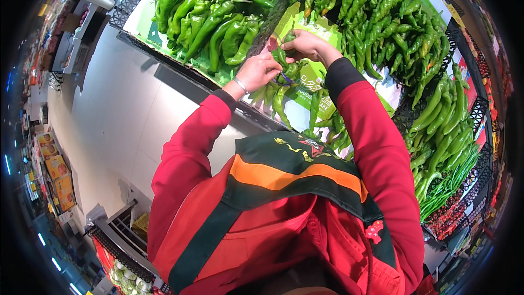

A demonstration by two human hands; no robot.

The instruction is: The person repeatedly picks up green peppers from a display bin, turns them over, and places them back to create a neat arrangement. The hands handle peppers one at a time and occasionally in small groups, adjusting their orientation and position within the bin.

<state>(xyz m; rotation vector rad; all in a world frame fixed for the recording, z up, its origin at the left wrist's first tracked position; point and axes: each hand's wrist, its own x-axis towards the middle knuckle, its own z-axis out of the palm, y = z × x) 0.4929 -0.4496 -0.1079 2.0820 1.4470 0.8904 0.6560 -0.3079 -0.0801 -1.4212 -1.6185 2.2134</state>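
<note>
Both my hands meet over a produce display. My left hand (258,71) pinches a purple band or tie (283,80) beside some green peppers; a bracelet circles that wrist. My right hand (307,47) holds a wrinkled green chili pepper (279,55) upright, its stem pointing away from me. More chili peppers (279,104) lie just below my hands on the display, on printed green cardboard (313,84). Whether the band goes around the peppers cannot be told.
Large glossy green peppers (221,28) fill the section at upper left, behind a black lattice divider (268,24). Wrinkled green peppers (376,16) are heaped at upper right, with long pale green peppers (442,119) and green beans (450,180) lower right. The display's black edge (184,71) runs diagonally near me.
</note>
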